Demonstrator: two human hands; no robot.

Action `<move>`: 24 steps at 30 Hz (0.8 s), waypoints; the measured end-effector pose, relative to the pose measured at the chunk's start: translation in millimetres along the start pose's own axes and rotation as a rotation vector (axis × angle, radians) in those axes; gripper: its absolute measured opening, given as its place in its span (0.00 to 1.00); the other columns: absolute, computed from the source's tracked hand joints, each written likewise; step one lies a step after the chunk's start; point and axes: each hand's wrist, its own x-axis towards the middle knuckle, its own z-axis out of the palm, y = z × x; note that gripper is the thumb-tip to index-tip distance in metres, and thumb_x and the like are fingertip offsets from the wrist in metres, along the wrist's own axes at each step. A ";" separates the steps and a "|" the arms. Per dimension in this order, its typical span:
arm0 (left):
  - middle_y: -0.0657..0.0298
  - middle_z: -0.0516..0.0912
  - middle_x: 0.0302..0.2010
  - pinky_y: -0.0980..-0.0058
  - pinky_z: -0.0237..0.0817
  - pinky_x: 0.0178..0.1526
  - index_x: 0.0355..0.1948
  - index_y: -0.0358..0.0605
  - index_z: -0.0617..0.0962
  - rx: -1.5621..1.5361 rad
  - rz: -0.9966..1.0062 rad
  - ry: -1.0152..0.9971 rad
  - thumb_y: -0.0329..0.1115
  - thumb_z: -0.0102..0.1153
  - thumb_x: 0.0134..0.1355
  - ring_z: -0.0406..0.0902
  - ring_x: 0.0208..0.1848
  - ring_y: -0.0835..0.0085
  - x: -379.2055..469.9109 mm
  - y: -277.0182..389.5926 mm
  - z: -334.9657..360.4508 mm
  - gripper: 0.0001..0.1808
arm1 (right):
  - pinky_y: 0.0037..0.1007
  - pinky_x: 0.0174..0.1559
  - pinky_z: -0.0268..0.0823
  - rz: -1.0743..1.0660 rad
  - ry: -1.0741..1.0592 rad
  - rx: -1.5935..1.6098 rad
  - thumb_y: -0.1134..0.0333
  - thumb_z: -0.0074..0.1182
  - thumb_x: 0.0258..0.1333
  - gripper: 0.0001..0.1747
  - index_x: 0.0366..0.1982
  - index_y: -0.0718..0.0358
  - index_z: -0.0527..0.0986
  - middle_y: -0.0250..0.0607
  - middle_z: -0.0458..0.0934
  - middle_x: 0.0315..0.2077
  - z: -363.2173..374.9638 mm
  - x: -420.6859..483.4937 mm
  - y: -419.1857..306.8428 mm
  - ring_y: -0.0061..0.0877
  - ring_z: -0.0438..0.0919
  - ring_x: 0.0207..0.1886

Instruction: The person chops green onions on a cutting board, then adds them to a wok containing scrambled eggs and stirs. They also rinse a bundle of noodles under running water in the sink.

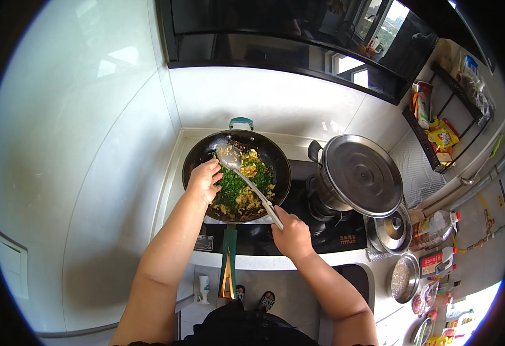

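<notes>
A dark wok (192, 149) with a green handle sits on the left side of the gas cooktop. Chopped greens (231, 181) and scrambled egg (249, 200) lie in it. My right hand (292, 232) is closed around the handle of a metal slotted spatula (256, 189), whose head is over the far left part of the food. Over the wok's left side, beside the spatula head, my left hand (205, 179) has its fingers slightly bent and apart, and nothing shows in it. Whether its fingertips touch the spatula is hard to tell.
To the right, a lidded steel pot (362, 173) stands on another burner. Beyond it are a glass-lidded pan (390, 229), a steel bowl (404, 278) and several bottles (436, 229). A wall rack (423, 138) holds packets. The range hood (278, 54) hangs above; a tiled wall rises at left.
</notes>
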 end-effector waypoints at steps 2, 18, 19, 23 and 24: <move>0.56 0.68 0.63 0.38 0.34 0.69 0.56 0.50 0.75 0.006 0.024 -0.006 0.43 0.54 0.64 0.59 0.66 0.55 -0.1 0.1 -0.1 0.21 | 0.45 0.35 0.75 0.012 -0.036 -0.172 0.67 0.54 0.55 0.30 0.61 0.54 0.66 0.47 0.77 0.34 5.2 1.0 2.1 0.47 0.81 0.30; 0.60 0.84 0.40 0.74 0.69 0.48 0.43 0.42 0.81 0.601 0.723 -0.044 0.28 0.57 0.64 0.80 0.41 0.73 -8.7 -31.3 26.1 0.08 | 0.19 0.14 0.48 0.649 -0.257 1.238 0.72 0.56 0.57 0.11 0.42 0.66 0.75 0.29 0.69 0.21 -14.4 -1.6 3.7 0.11 0.60 0.14; 0.60 0.84 0.38 0.73 0.70 0.47 0.41 0.43 0.81 0.713 0.761 -0.079 0.29 0.60 0.61 0.81 0.39 0.72 -11.1 -34.7 25.9 0.07 | 0.19 0.14 0.48 0.661 -0.265 1.268 0.72 0.56 0.57 0.11 0.42 0.66 0.75 0.29 0.69 0.21 -17.1 -1.6 1.1 0.11 0.60 0.14; 0.60 0.76 0.32 0.66 0.69 0.42 0.31 0.41 0.75 1.034 0.892 -0.114 0.39 0.73 0.42 0.76 0.37 0.63 -14.4 -52.4 28.9 0.21 | 0.19 0.14 0.48 0.675 -0.295 1.312 0.72 0.56 0.57 0.09 0.40 0.66 0.74 0.29 0.68 0.21 -23.5 -0.7 -4.4 0.11 0.60 0.14; 0.59 0.76 0.32 0.65 0.68 0.41 0.30 0.41 0.73 1.006 0.837 -0.124 0.41 0.74 0.40 0.76 0.37 0.62 -12.6 -54.6 29.5 0.24 | 0.19 0.14 0.48 0.677 -0.309 1.319 0.72 0.56 0.57 0.08 0.39 0.66 0.74 0.29 0.68 0.21 -24.4 -0.7 -5.3 0.11 0.59 0.14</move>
